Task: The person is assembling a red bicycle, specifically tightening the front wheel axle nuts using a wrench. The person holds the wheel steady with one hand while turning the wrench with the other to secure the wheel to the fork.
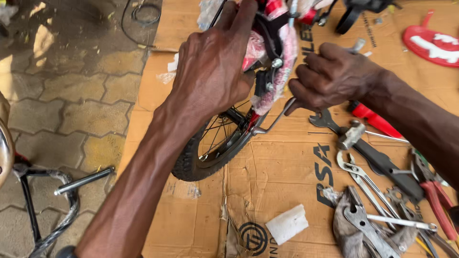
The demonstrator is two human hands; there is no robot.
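Nearest the camera: white scrap (287, 223) lying on flattened cardboard (282, 177) spread over the pavers (62, 110). Right of it, tool pile: rag (345, 224) with spanners (370, 229) on top, pliers (358, 173), hammer (373, 153), red-handled cutters (437, 198), all touching or overlapping. Far left, black tube frame (52, 210) with a chrome bar, sitting on the pavers, well apart from the hands. Middle: small wheel (210, 148), black tyre, spoked rim, standing tilted on the cardboard, top end hidden behind the left hand. Left hand (210, 76) closed over the red wrapped frame (272, 52) above the wheel, fingers curled round it, thumb side near the black brake caliper (264, 81). Right hand (330, 76) just beside it, fist clenched on a spanner (282, 112); handle comes out below the fist toward the wheel, other end pokes out the top near the knuckles. Can't tell which nut the spanner is on. Under the right wrist: red-handled screwdriver (370, 118) and an open-ended wrench (325, 119) flat on the cardboard. Far edge: red plastic part (432, 43) top right, black part (349, 16) at top centre, wire coil (143, 12) on the pavers top left.
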